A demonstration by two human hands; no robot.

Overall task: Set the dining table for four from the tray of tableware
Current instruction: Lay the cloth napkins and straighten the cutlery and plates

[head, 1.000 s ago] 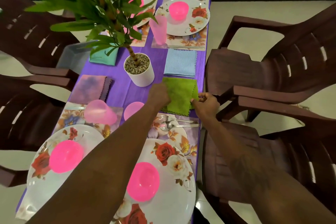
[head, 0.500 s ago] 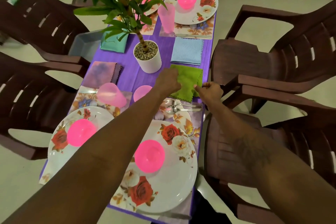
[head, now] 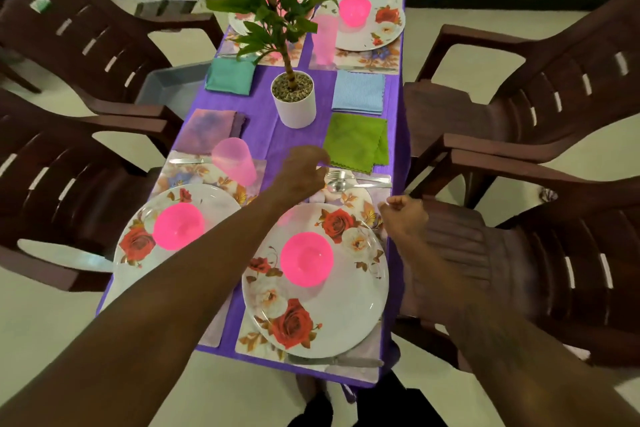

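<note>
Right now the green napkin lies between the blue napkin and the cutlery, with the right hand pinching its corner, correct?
No: the head view shows the right hand clear of the green napkin, holding nothing. The napkin does lie between the blue napkin and the cutlery.

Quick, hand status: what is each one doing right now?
Left hand: open, loosely curled, holding nothing.
Right hand: closed, fingers curled, empty.
</note>
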